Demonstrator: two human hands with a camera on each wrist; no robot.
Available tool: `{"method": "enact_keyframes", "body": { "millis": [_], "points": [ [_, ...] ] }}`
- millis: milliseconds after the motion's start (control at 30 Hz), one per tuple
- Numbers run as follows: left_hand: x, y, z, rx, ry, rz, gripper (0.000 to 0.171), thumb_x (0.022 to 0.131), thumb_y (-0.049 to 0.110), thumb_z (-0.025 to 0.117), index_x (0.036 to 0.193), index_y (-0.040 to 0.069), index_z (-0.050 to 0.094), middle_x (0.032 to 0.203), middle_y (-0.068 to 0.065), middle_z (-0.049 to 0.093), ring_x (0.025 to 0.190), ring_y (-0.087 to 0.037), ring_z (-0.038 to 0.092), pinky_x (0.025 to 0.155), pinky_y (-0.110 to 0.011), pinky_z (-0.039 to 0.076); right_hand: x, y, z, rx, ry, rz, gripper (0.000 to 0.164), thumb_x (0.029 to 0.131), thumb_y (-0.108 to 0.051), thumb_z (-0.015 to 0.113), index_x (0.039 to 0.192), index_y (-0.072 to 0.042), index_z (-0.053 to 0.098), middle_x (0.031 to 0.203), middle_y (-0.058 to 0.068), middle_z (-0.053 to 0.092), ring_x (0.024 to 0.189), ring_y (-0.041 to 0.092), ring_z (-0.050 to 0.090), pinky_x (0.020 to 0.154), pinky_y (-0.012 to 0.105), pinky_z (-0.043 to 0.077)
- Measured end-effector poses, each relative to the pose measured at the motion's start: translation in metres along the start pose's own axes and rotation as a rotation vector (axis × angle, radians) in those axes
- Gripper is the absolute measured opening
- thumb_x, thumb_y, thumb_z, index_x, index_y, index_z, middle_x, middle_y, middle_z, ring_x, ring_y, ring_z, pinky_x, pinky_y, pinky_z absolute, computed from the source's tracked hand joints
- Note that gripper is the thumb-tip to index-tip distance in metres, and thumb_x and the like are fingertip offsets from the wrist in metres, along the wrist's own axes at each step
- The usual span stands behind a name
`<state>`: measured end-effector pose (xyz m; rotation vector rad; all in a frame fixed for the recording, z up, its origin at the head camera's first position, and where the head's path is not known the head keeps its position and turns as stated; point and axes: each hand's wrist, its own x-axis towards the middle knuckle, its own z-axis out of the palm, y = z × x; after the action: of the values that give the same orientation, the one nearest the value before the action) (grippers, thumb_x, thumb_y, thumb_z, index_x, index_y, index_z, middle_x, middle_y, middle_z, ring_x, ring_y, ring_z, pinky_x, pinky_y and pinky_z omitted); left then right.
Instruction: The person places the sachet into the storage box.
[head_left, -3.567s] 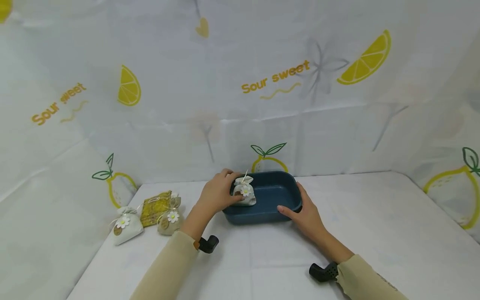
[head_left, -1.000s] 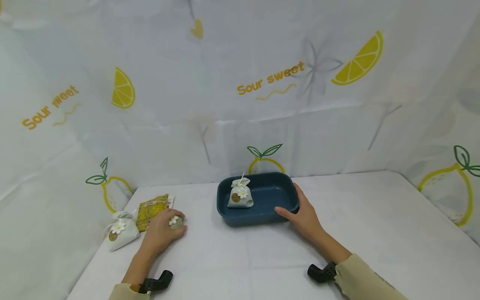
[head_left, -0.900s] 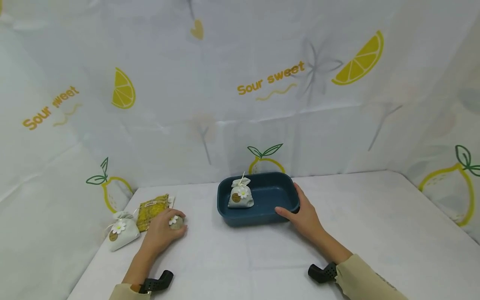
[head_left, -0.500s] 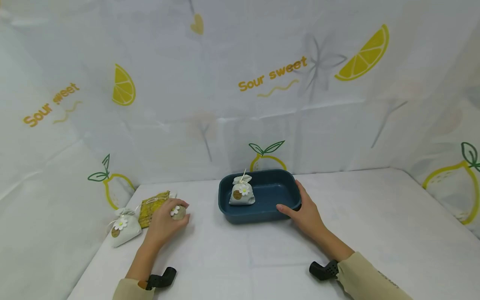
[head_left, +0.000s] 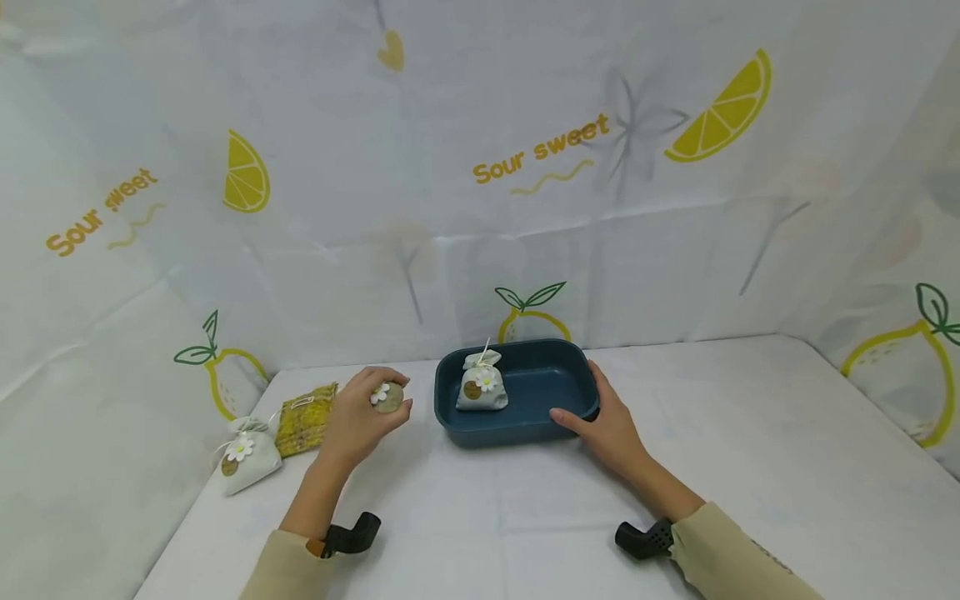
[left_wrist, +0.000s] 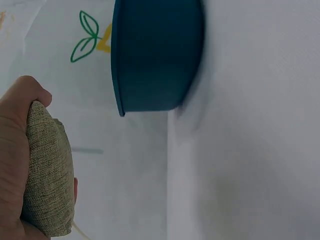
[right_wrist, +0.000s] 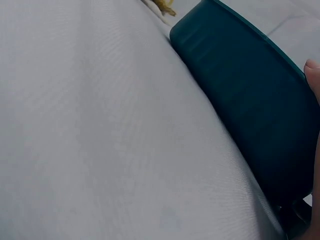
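Note:
My left hand (head_left: 363,417) grips a small beige drawstring pouch (head_left: 388,398) with a white flower, raised above the table to the left of a dark blue basin (head_left: 487,437). In the left wrist view the pouch's coarse woven cloth (left_wrist: 49,172) bulges between thumb and fingers. My right hand (head_left: 611,429) holds the basin's right end, thumb over the front rim and fingers round the outside. A pale grey-green pouch (head_left: 483,390) with a daisy and a round brown tag stands inside the basin, on its left side.
At the table's left lie a white pouch (head_left: 253,460) with a daisy and a yellow patterned pouch (head_left: 303,421), side by side. A lemon-print sheet (head_left: 420,167) hangs behind the white-covered table (head_left: 555,533).
Earlier my left hand was at the pale pouch in the basin, then took hold of the beige pouch. It has since lifted that pouch and carried it right, toward the basin. The right hand stays put.

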<state>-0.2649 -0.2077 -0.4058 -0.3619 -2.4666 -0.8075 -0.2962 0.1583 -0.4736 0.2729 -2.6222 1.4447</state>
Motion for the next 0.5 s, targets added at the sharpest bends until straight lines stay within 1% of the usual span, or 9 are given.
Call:
{"method": "enact_keyframes", "body": {
  "millis": [100,267,400,500],
  "points": [
    [0.01,0.013,0.007,-0.014,-0.004,0.031,0.027,0.083,0.016,0.081,0.108,0.016,0.072,0.114,-0.003,0.069,0.106,-0.023,0.064,0.081,-0.04,0.058,0.0,0.0,-0.001,0.0,0.002,0.002,0.105,0.087,-0.048,0.075,0.164,-0.012,0.012,0.169,0.018,0.019,0.155,0.042,0.022,0.12,0.065,0.027],
    [0.027,0.033,0.022,-0.036,-0.016,0.096,0.026,0.083,0.017,0.081,0.108,0.015,0.071,0.114,-0.003,0.068,0.106,-0.023,0.063,0.083,-0.04,0.058,0.0,-0.002,-0.001,-0.002,0.002,0.004,0.105,0.087,-0.048,0.075,0.164,-0.012,0.013,0.169,0.018,0.02,0.154,0.042,0.023,0.12,0.065,0.027],
    [0.038,0.048,0.037,-0.037,-0.017,0.149,0.026,0.083,0.016,0.081,0.106,0.014,0.072,0.113,-0.002,0.069,0.106,-0.023,0.063,0.085,-0.041,0.057,-0.001,-0.003,-0.001,-0.001,0.0,0.004,0.105,0.087,-0.049,0.075,0.164,-0.013,0.013,0.169,0.018,0.02,0.155,0.041,0.022,0.121,0.064,0.026],
    [0.046,0.061,0.051,-0.03,-0.022,0.171,0.024,0.082,0.016,0.081,0.105,0.015,0.072,0.112,-0.002,0.069,0.106,-0.023,0.063,0.086,-0.041,0.057,-0.002,-0.003,-0.001,0.002,0.003,0.002,0.104,0.088,-0.048,0.075,0.164,-0.012,0.013,0.169,0.018,0.02,0.155,0.041,0.022,0.121,0.065,0.026]
  ]
}}
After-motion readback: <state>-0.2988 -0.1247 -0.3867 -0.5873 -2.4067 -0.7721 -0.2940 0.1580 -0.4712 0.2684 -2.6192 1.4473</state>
